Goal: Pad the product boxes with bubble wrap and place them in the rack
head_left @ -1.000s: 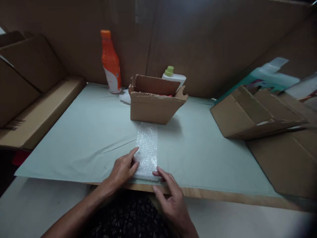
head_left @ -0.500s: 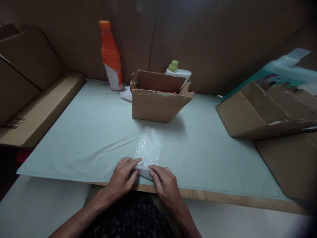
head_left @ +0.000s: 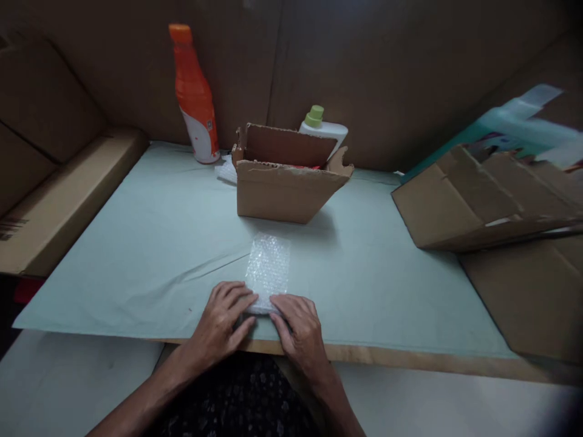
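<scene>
A strip of bubble wrap [head_left: 268,267] is seen laid flat on a pale green sheet [head_left: 150,243] covering a table, its near end pinned at the table's front edge by two bare hands. The left hand [head_left: 224,320] is rested palm down with fingers loosely curled onto the strip's near left corner; the right hand [head_left: 297,326] is set just beside it, fingers bent over the near right corner. Whether the end is being pinched or merely pressed cannot be told in the dim light, though it appears slightly rolled under the fingertips. The far end of the strip is stretched toward an open cardboard box [head_left: 286,182], which is stood just beyond it. An orange bottle [head_left: 194,97] is placed upright at the back left, and a white bottle with a green cap [head_left: 322,126] is partly hidden behind the box. Folded cardboard [head_left: 473,200] is piled at the right.
</scene>
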Available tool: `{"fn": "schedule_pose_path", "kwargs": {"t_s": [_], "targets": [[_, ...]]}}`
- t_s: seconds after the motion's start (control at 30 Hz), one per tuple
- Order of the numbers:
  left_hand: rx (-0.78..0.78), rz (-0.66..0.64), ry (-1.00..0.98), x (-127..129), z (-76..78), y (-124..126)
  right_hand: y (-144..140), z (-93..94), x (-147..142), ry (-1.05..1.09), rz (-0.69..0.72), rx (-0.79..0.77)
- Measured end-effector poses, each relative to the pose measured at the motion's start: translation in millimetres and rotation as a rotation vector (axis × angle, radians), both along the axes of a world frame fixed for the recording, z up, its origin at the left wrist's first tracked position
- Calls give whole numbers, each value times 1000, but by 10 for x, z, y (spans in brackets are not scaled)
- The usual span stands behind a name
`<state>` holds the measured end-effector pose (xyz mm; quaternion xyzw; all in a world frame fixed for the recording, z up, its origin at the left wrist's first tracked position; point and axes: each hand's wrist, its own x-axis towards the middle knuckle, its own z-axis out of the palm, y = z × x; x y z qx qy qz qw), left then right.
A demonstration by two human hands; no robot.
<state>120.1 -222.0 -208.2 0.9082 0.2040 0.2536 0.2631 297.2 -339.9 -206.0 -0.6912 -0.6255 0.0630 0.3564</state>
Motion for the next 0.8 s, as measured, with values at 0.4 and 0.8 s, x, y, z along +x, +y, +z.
{"fn": "schedule_pose_path", "kwargs": {"t_s": [0.4,0.8], "targets": [[14,261,133,268,-42,255,63,4,50,-193,-38,-1],[-1159,540,-387,56,150,-148,444,112,275,37,-128,-267]]}}
